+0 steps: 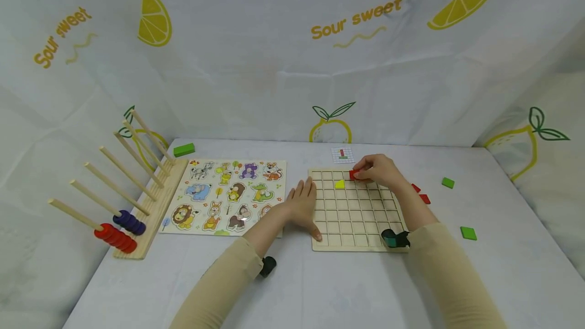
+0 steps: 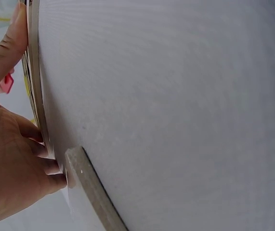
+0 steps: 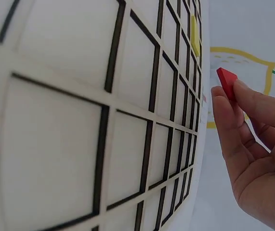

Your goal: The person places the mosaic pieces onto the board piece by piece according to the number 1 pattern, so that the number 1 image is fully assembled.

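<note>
Head, L arm: L sleeve [image 1: 219, 283] angles fwd & inward; L grip [image 1: 302, 204] rests on L edge of grid board [image 1: 345, 227], fingers straight, thumb spread twd near L corner; nothing grasped.
Head, R arm: R sleeve [image 1: 448, 273] at board's near R corner, forearm slanting fwd & inward; R grip [image 1: 377, 170] over far side of board, pinching red piece [image 1: 352, 175].
Head, red piece: at tips of R grip, over far row, just R of & beyond yellow piece [image 1: 339, 184]; well apart from L grip.
Head, table [image 1: 288, 298]: pattern card [image 1: 342, 155] just beyond board; red tiles [image 1: 425, 199] & green tiles [image 1: 468, 233] to R; animal puzzle [image 1: 249, 166] to L.
L wrist, L grip: thumb & fingertips along board's edge, palm empty; red blur past thumb, prob. the red piece, hard to tell.
R wrist, R grip: thumb & finger clamp red piece, other fingers curled.
R wrist, red piece: tilted btw those tips, apart from board's surface, near its far edge.
</note>
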`<action>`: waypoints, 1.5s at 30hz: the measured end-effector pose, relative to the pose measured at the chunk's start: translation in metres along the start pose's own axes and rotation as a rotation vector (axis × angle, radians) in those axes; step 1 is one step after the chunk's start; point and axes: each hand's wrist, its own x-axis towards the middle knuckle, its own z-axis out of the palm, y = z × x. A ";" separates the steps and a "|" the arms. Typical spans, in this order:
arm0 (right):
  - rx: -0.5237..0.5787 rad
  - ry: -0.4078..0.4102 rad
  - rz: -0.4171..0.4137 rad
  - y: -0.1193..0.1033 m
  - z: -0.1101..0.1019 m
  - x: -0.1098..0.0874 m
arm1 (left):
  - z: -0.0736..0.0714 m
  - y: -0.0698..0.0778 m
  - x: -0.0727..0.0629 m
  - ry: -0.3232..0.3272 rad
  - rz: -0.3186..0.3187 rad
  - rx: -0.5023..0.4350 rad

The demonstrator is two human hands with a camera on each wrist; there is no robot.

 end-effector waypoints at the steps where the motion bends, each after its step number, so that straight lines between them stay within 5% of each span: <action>1: 0.010 -0.015 0.012 0.000 0.001 0.000 | 0.000 0.000 0.000 -0.001 0.000 -0.003; 7: 0.026 -0.050 0.037 0.002 0.005 0.000 | 0.000 0.001 0.000 -0.001 -0.001 -0.007; 30: -0.247 -0.001 0.002 0.007 0.013 0.002 | 0.000 0.000 0.001 -0.001 -0.009 0.009; 45: -0.266 -0.002 -0.025 0.007 0.015 0.002 | 0.000 -0.001 0.000 -0.001 0.002 -0.011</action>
